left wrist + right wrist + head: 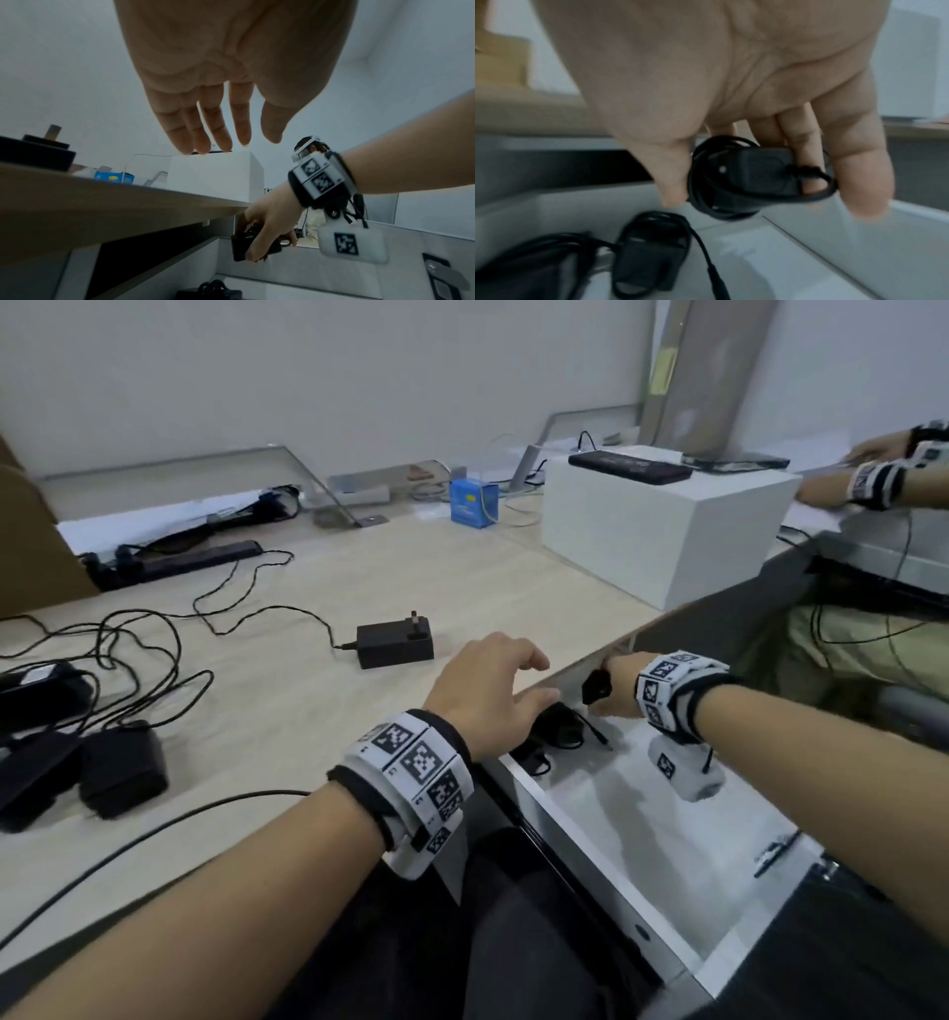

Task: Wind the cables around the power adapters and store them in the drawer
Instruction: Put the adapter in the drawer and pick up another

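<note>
My right hand pinches the wound adapter by its stiff block, thumb against fingers, over the back of the open drawer. I judge it light and hard, but the thin cable loops could slip off, so the body is the place to hold. My left hand hovers empty, fingers relaxed, at the desk edge.

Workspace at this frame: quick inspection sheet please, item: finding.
Surface: light wood desk.
Job's things: wound adapter held over open white drawer; wound adapter in drawer; unwound adapter on desk.
Clutter: white box, blue box, power strip.
Grippers: right hand grips adapter; left hand open, empty.
Cables: loose tangle on desk.
Surroundings: another person's hands.
</note>
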